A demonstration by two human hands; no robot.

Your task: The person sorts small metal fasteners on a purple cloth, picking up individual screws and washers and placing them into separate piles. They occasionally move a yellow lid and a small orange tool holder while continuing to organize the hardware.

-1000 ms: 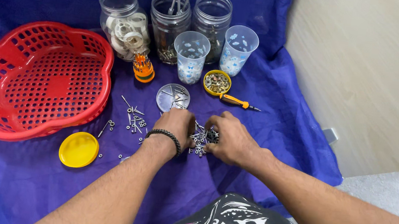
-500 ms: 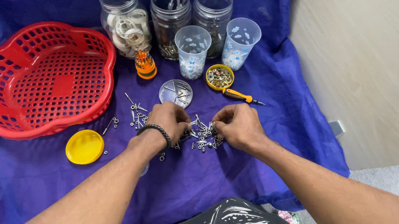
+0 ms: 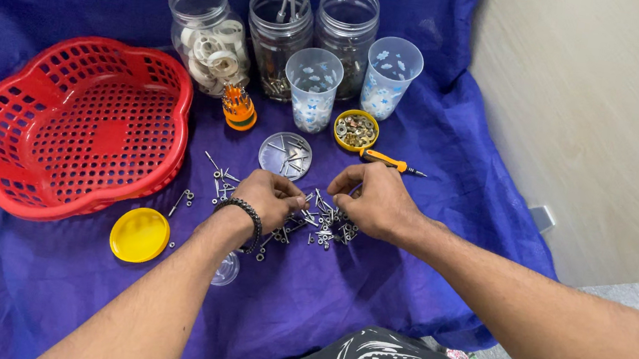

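Picking through a heap of small screws (image 3: pixel 320 222) near the middle of the blue cloth (image 3: pixel 368 309), both hands work close together. The left hand (image 3: pixel 272 198), a black beaded bracelet (image 3: pixel 243 217) on its wrist, is curled with fingertips pinched over the heap's left side; whether a screw sits between them cannot be told. The right hand (image 3: pixel 378 202) is likewise curled, fingertips down on the heap's right side, grip unclear. Just beyond the hands lies a clear round lid (image 3: pixel 285 155) holding a few screws, with an orange-handled screwdriver (image 3: pixel 389 162) and a yellow cap of small nuts (image 3: pixel 356 129) to its right. Toward the cloth's far edge stand three glass jars (image 3: pixel 277 30) and two patterned plastic cups (image 3: pixel 312 88). A red plastic basket (image 3: pixel 79 127) sits at the left edge, a yellow lid (image 3: pixel 139 235) near it.
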